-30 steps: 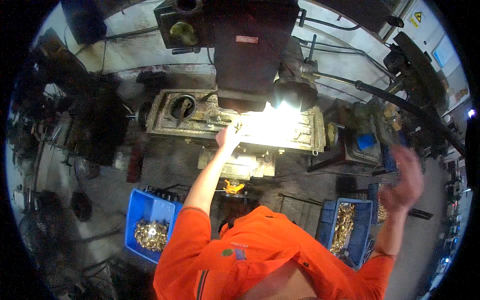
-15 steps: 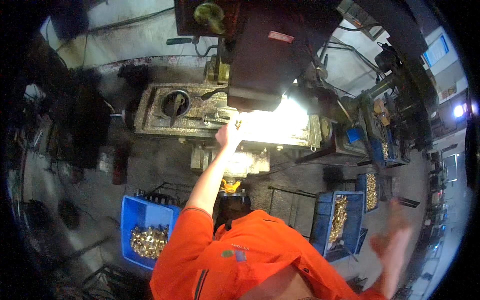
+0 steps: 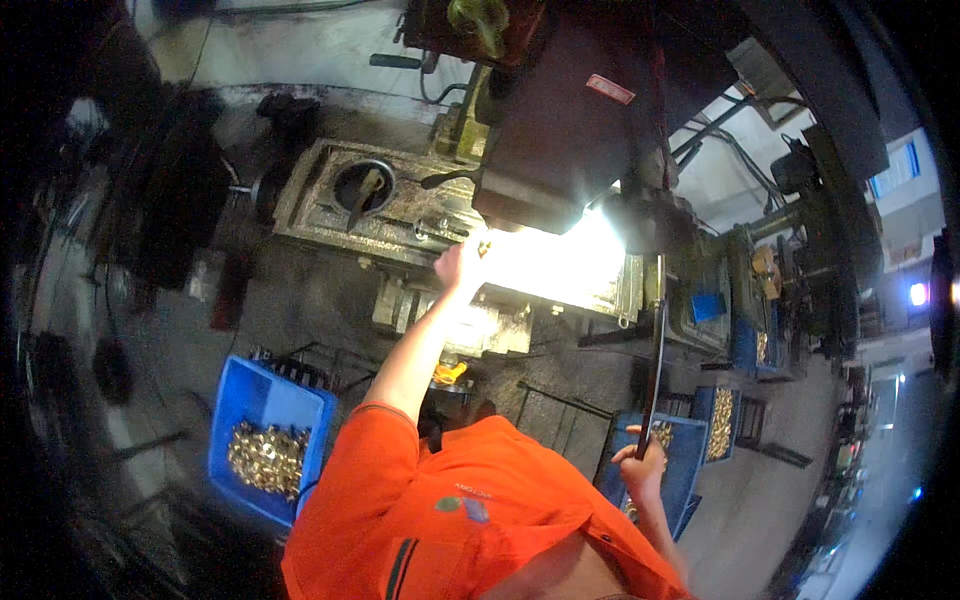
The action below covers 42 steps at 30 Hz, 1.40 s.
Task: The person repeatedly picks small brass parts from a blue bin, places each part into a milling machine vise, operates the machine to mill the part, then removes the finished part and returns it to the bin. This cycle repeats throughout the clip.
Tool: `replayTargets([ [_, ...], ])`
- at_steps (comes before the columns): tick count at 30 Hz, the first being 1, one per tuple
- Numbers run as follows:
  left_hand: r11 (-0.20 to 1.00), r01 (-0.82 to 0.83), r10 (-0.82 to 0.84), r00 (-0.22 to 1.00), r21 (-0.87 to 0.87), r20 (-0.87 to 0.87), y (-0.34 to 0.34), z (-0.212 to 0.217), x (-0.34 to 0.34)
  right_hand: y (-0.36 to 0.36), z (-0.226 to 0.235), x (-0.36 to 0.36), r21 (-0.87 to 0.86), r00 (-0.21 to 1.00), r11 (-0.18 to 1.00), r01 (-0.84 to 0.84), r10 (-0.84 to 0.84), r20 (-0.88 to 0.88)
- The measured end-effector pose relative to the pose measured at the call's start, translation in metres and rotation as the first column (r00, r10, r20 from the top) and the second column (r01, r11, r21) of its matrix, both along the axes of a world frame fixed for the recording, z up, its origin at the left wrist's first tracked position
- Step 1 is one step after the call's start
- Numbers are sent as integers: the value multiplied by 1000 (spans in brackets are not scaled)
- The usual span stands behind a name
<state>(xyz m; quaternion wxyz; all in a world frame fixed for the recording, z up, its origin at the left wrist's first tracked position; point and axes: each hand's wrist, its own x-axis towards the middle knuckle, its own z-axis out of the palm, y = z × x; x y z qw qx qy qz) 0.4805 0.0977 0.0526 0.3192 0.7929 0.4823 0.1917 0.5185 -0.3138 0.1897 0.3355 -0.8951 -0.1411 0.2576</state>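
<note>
My left arm reaches to the machine's metal table (image 3: 330,225), under the dark machine head (image 3: 560,130). There my left hand (image 3: 458,264) is closed at a small brass-coloured part (image 3: 484,244); strong glare hides much of the fingertips. Low on the right, my right hand (image 3: 643,468) wraps round the lower end of a long dark lever (image 3: 655,365), one finger partly stretched out. The lever rises steeply beside the table's right end, and its top is lost against the dark machine.
At lower left a blue bin (image 3: 225,425) holds many brass parts (image 3: 268,458). Behind my right hand stands another blue bin (image 3: 680,455), with a further bin (image 3: 708,440) of brass parts past it. A work lamp (image 3: 597,225) glares over the table. More machinery (image 3: 800,230) stands far right.
My right hand has come in from the far lower right and taken hold of the lever, which now shows upright. My left hand stays at the brass-coloured part. The whole view has tilted slightly.
</note>
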Motion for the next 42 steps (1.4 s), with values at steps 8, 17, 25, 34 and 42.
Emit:
replayTargets([
  [8,996,-71,68,997,56,44,-9,-2,6,-14,-42,11,202,994,974,103,-92,-64],
  [17,993,-111,106,986,-37,-126,-13,18,6,-5,-64,14,410,937,889,205,-57,-344],
  [25,997,-77,70,956,-13,-284,-7,0,16,3,-84,15,392,986,913,116,-59,-154],
  [34,999,-52,52,948,9,-314,-17,20,18,7,-86,22,414,999,910,9,11,-46],
  [42,992,-116,125,952,49,-279,-13,9,21,8,-117,26,387,1000,922,23,-16,-22],
])
